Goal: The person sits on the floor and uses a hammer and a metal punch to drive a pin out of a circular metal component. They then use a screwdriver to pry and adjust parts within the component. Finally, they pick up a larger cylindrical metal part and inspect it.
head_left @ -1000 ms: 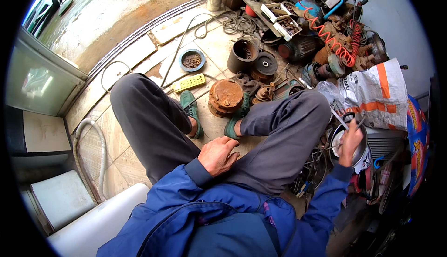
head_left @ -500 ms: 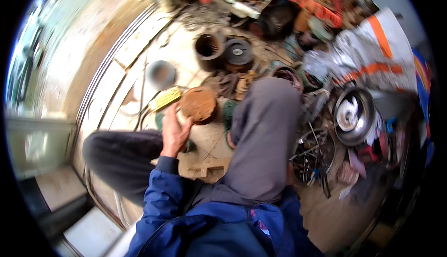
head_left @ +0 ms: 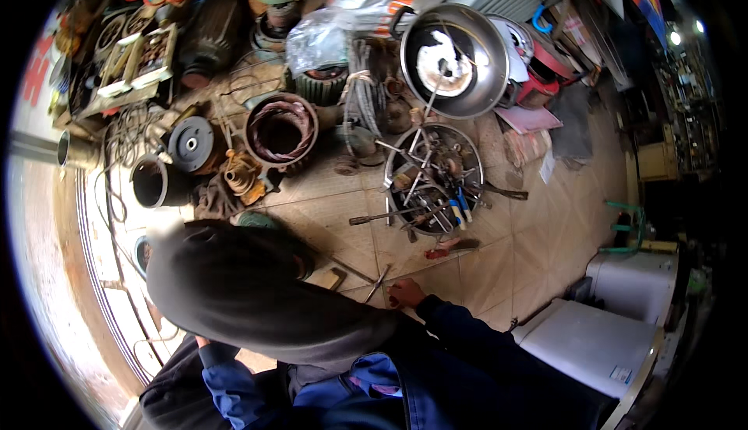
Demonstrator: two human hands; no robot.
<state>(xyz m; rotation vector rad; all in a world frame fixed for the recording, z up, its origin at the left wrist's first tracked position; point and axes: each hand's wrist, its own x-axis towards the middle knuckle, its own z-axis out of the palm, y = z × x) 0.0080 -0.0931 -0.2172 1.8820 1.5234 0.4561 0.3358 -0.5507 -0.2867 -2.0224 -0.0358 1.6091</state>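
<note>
My right hand (head_left: pixel 406 294) is low over the tiled floor, its fingers curled in. What they hold, if anything, I cannot make out. Just left of it lie a thin metal tool (head_left: pixel 379 282) and a dark bar (head_left: pixel 351 269), beside a small wooden block (head_left: pixel 331 279). My raised knee (head_left: pixel 241 274) hides nearly all of my left hand (head_left: pixel 202 342); only a sliver of skin shows above the blue cuff. Ahead of my right hand, a round pan (head_left: pixel 477 149) is heaped with wrenches, pliers and other hand tools. A red-handled tool (head_left: pixel 438 254) rests in front of it.
Beyond my knee stand a motor stator (head_left: pixel 249 130) with reddish windings, an open metal cylinder (head_left: pixel 152 181) and a round dark cover (head_left: pixel 191 144). A large steel bowl (head_left: pixel 491 60) sits behind the tool pan. White boxes (head_left: pixel 592 344) stand at the right.
My view has swung right. My right hand has come into view by the floor tools. My left hand, earlier at a rusty round part, is now mostly behind my knee.
</note>
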